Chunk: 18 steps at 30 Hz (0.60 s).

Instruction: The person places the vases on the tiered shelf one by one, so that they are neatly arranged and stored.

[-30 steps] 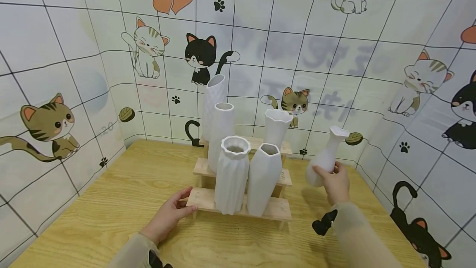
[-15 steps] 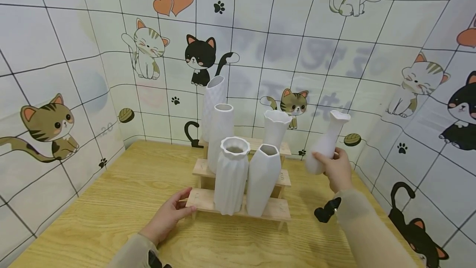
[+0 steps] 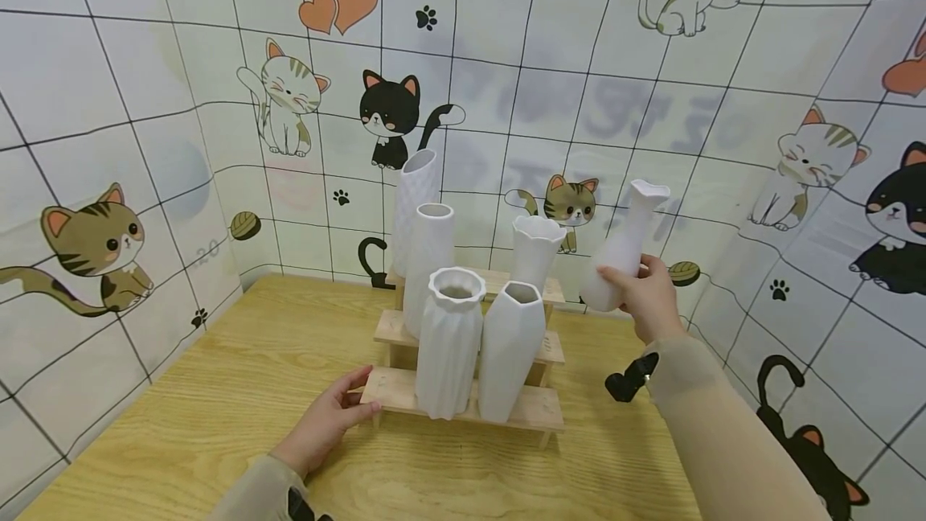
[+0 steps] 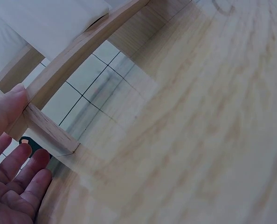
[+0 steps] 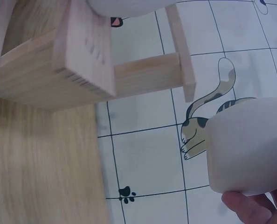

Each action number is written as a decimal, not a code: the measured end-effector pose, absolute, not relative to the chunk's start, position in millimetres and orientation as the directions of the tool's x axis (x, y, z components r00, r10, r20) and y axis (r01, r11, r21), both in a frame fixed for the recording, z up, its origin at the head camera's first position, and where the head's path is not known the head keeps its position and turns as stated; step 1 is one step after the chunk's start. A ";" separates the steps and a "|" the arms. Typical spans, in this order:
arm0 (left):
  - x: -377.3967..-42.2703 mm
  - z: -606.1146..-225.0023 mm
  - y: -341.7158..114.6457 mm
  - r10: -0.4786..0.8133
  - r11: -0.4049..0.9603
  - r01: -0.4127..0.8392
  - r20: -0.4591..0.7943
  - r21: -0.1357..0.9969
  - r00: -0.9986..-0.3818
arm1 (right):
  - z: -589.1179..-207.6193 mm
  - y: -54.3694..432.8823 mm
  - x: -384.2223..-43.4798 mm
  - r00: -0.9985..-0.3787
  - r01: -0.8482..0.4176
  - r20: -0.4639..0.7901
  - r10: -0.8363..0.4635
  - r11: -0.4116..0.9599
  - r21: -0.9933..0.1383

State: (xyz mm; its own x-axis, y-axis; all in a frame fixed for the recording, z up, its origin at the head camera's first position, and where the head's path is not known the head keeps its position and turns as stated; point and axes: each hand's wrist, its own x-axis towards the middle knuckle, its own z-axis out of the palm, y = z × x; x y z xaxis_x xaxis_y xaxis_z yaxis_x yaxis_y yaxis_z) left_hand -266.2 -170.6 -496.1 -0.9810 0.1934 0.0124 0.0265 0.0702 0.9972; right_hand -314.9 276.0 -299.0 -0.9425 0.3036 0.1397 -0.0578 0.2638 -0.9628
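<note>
My right hand [image 3: 651,304] grips a white vase [image 3: 620,248] with a round body and a flared mouth, tilted a little and held in the air right of the wooden stand [image 3: 538,404]. In the right wrist view the bottom of this vase [image 5: 250,144] shows close to the stand's end. My left hand [image 3: 325,420] holds the left end of the lowest step, thumb at its front edge. Two white vases stand on that step: one fluted [image 3: 450,360], one with an angular mouth [image 3: 514,348]. Behind are a plain cylindrical vase [image 3: 436,256], a tall textured vase [image 3: 411,199] and a frilled-rim vase [image 3: 535,252].
The three-step stand is on a wood-grain table [image 3: 239,352]. A white wall covering [image 3: 477,95] with grid lines and cartoon cats closes off the back and both sides. Black wrist mounts [image 3: 631,378] sit at the sleeves.
My right hand has lifted the round-bodied vase higher, then brought it slightly left toward the stand. The left hand keeps its place on the lowest step.
</note>
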 end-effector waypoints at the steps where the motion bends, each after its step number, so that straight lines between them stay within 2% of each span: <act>1: -266.3 -496.3 -170.7 0.193 0.072 0.027 0.013 0.997 -0.981 | -297.1 274.4 -315.9 -0.944 -0.062 0.142 0.298 0.263 -0.963; 18: -266.2 -496.1 -171.8 0.217 0.044 0.032 0.022 0.999 -0.976 | -285.4 249.4 -333.3 -0.962 -0.095 0.147 0.230 0.223 -0.970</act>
State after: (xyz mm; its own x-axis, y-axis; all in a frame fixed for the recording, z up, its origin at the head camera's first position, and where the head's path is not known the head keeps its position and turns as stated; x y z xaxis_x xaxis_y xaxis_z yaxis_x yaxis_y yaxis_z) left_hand -266.2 -171.8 -496.1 -0.9759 0.2172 0.0218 0.0321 0.0443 0.9985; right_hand -333.3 249.4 -285.4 -0.9619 0.2303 0.1475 -0.0953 0.2231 -0.9701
